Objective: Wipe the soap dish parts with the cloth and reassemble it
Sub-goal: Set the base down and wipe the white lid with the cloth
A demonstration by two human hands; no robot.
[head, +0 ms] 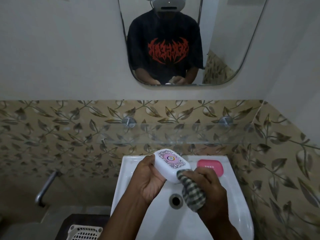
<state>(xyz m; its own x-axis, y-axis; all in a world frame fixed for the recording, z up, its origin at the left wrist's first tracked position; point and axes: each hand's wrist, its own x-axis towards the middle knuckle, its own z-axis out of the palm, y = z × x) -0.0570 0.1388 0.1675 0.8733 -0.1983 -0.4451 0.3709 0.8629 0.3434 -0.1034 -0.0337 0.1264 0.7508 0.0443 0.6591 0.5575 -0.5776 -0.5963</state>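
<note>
Both hands work over the sink (124,172): left hand (149,181) grips one white lid (170,166), right hand (210,189) clutches one checked cloth (191,189) against it; one pink tray (210,166) sits behind.

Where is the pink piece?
In the head view, the pink piece lies on the sink's back right corner, just beyond the right hand holding the checked cloth.
</note>
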